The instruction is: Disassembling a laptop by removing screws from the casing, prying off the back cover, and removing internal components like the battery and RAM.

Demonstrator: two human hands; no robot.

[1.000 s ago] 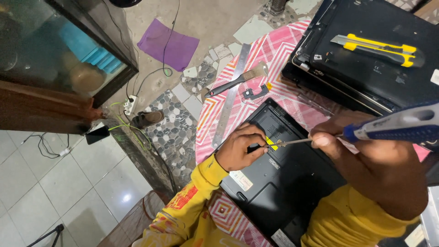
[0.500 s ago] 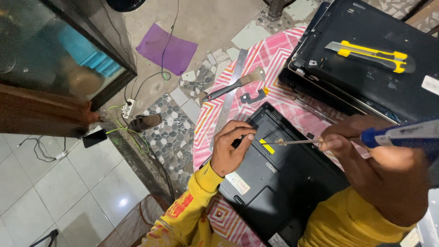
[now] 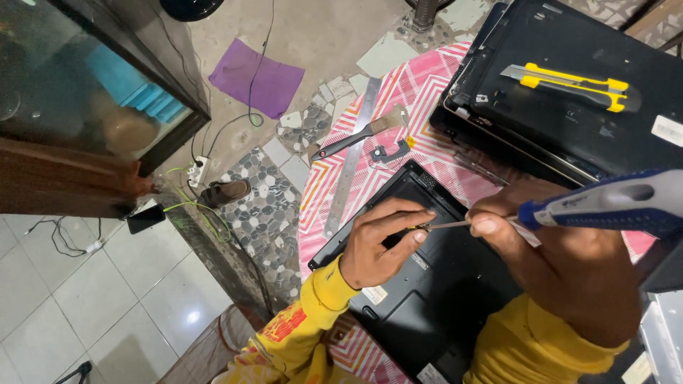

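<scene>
A black laptop base [image 3: 427, 299] lies underside up on a round table with a pink patterned cloth [image 3: 405, 92]. My left hand [image 3: 380, 242] rests on its upper part, fingers pinched at the tip of a screwdriver. My right hand [image 3: 569, 263] grips that screwdriver [image 3: 605, 206] by its blue and white handle, the thin shaft pointing left onto the laptop. Both sleeves are yellow. The small yellow mark on the laptop is hidden under my left fingers.
A second black laptop part [image 3: 569, 99] lies at the upper right with a yellow utility knife [image 3: 569, 82] on it. A metal ruler [image 3: 348, 163], a scraper [image 3: 359, 135] and a small hinge bracket [image 3: 390, 151] lie on the cloth. A glass tank [image 3: 85, 92], purple cloth [image 3: 256, 78], power strip [image 3: 196, 171] and cables are on the floor to the left.
My left fingers have slid right over the yellow mark to meet the screwdriver tip. The camera view has shifted slightly, and my right hand stays on the screwdriver.
</scene>
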